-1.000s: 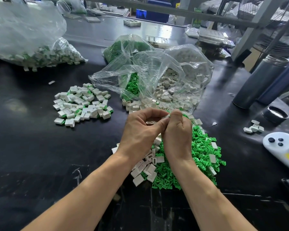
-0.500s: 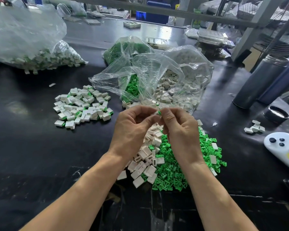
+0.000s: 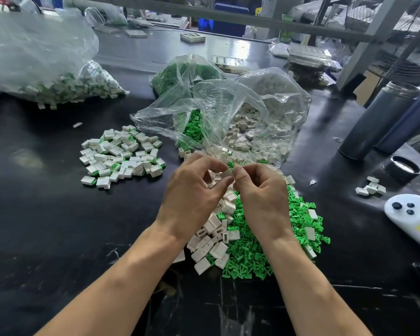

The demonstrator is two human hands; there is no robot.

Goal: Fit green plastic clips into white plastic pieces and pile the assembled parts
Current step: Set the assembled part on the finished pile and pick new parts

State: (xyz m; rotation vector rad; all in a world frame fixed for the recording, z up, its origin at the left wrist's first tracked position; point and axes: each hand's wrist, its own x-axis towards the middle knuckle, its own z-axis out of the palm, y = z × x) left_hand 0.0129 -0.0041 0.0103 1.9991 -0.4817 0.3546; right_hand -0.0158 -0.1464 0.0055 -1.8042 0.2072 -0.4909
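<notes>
White piece [image 3: 225,172] is pinched in the left hand [image 3: 192,197] fingertips over the loose heap, open end apparently toward the right hand [image 3: 260,192], whose curled fingers meet it; any green clip held cannot be told.

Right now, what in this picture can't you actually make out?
- Head view: whether the green clip is seated in the small white plastic piece; fingertips of the left hand and right hand hide it.
- White handheld device: cut off by the right edge.
- Background shelves: blurred.
</notes>
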